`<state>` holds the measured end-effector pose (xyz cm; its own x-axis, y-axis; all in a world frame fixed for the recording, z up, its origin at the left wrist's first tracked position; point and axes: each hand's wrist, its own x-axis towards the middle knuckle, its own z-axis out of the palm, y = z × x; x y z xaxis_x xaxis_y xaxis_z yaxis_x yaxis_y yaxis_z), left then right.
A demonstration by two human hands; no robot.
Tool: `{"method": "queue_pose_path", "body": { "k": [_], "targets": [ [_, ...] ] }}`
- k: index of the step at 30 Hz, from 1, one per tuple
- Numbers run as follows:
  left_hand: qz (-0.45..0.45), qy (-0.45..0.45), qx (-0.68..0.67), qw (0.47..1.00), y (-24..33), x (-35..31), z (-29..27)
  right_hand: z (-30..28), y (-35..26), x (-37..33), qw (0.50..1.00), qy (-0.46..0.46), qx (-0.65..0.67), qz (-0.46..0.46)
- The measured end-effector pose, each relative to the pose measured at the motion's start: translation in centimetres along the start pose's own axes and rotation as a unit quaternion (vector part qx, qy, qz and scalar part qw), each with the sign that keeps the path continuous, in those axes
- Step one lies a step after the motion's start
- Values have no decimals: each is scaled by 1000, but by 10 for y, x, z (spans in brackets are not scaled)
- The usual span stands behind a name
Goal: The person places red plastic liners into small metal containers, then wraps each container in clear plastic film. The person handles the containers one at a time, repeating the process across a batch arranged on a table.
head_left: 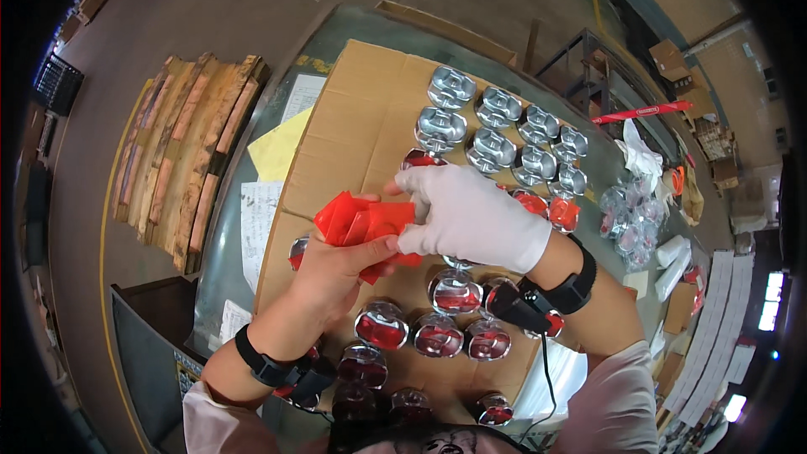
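My bare left hand [336, 265] is closed around a bunch of thin, glossy red plastic pieces [343, 217], its thumb pressed over their lower edge. From the right, my right hand [479, 212] in a white glove meets the bunch, with thumb and fingers closed about its right side. Both hands are over a cardboard sheet [336, 130]. Beyond the right hand stand rows of shiny metal pistons [491, 151] without red in them. Nearer to me, several pistons [382, 328] show red plastic inside. The gloved hand hides part of the piston rows.
The cardboard lies on a green-topped table [324, 50]. Papers and a yellow sheet [279, 147] lie at its left. On the right are a heap of clear plastic bags [630, 219] and a white cloth [641, 151]. A wooden pallet [189, 151] rests on the floor leftward.
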<state>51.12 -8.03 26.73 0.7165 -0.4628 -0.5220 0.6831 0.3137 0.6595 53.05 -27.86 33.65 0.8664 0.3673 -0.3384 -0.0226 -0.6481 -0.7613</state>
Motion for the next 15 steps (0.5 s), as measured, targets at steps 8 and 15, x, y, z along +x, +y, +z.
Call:
{"method": "queue_pose_path", "body": {
  "k": [8, 15],
  "targets": [
    [-10, 16, -58, 998, 7, -3, 5, -14, 11, -9, 989, 30, -141, -34],
    [0, 95, -90, 991, 27, -1, 16, -50, 75, 59, 906, 262, -326, 71]
  ]
}}
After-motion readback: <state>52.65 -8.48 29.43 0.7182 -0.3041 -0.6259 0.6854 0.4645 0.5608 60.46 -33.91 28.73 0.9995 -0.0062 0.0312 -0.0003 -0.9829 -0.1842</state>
